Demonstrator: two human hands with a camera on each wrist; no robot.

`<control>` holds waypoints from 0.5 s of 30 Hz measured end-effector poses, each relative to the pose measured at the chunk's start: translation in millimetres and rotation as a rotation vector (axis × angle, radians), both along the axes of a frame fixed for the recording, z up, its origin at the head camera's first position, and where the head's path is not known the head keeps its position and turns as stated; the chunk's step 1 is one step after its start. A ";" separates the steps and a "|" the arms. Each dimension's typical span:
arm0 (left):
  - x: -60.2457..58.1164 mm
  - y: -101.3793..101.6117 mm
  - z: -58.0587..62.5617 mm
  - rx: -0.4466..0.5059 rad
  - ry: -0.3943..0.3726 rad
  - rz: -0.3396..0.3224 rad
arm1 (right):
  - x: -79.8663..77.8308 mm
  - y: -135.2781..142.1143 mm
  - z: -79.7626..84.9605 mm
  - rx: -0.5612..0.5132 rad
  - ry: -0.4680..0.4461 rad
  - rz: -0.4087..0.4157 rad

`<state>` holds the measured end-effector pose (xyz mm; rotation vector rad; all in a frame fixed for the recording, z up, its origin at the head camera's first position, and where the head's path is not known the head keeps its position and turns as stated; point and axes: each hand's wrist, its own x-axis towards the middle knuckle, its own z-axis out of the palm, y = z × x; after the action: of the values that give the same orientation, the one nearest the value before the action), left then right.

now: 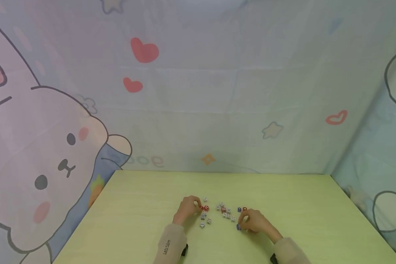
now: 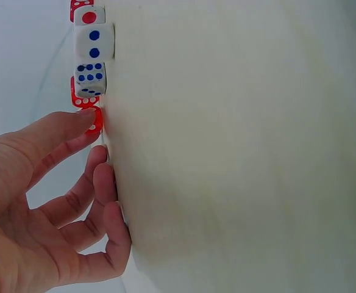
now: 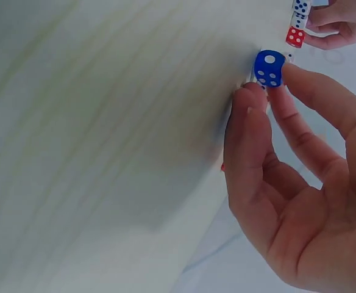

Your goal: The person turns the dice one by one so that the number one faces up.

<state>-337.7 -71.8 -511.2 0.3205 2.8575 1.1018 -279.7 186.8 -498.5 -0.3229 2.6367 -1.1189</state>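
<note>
My left hand (image 1: 188, 207) is at the left group of dice, thumb and index finger pinching a red die (image 2: 94, 121). Close to its fingertips stand another red die (image 1: 206, 208) and a white die with blue pips (image 2: 90, 72). On the right, my right hand (image 1: 253, 220) pinches a blue die (image 3: 269, 68) between thumb and index finger, its other fingers curled near the tabletop. Just beyond that hand lie a second blue die (image 1: 239, 209) and a red die (image 1: 245, 209), side by side.
Between the hands a middle group of white dice (image 1: 228, 216) surrounds a red die (image 1: 223, 210). Nearer me on the left are loose white dice (image 1: 202, 225). The pale yellow table (image 1: 145, 198) meets a printed cloth backdrop (image 1: 191, 121) behind.
</note>
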 end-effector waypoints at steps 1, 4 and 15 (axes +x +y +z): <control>0.0 0.0 -0.1 0.001 0.005 -0.003 | 0.2 0.0 0.2 0.002 0.009 0.015; 0.2 -0.2 -0.2 0.014 0.013 -0.013 | 0.7 0.0 0.6 0.003 0.031 0.054; 0.3 -0.4 -0.3 0.022 0.014 -0.031 | 2.8 0.5 2.3 -0.018 0.009 0.107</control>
<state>-337.5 -72.2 -511.4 0.3744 2.8444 1.1306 -276.9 187.3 -496.1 -0.4674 2.5845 -1.1093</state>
